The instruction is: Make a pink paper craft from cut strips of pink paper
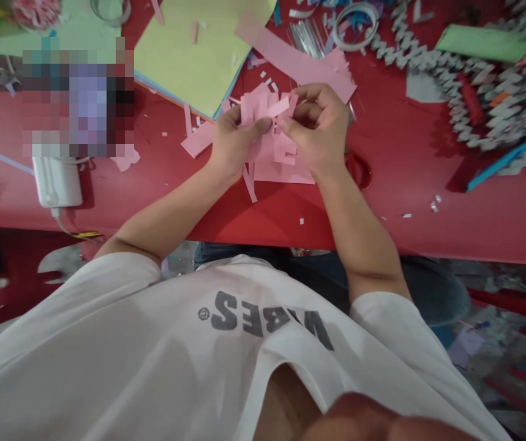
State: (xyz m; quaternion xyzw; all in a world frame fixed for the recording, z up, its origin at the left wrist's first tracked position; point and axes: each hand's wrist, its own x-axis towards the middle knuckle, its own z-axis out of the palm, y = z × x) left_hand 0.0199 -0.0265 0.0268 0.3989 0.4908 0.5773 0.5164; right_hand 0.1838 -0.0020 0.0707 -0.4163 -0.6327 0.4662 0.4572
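Over the red plastic table [428, 226], a fringed sheet of pink paper [272, 150] sits pinched between both grips, at the centre of the view. The left grip [235, 144] is clenched on its left side, thumb pressed across the cut strips; the right grip [318, 128] closes on its right side, fingers curled into the fringe. Narrow matt tabs bristle upward. Farther off, a long pink paper strip [294, 55] lies beside a stack of pale green paper [193, 49], while a grey zigzag paper chain [487, 104] heaps up to the right. Small white scraps [433, 205] dot the glossy table.
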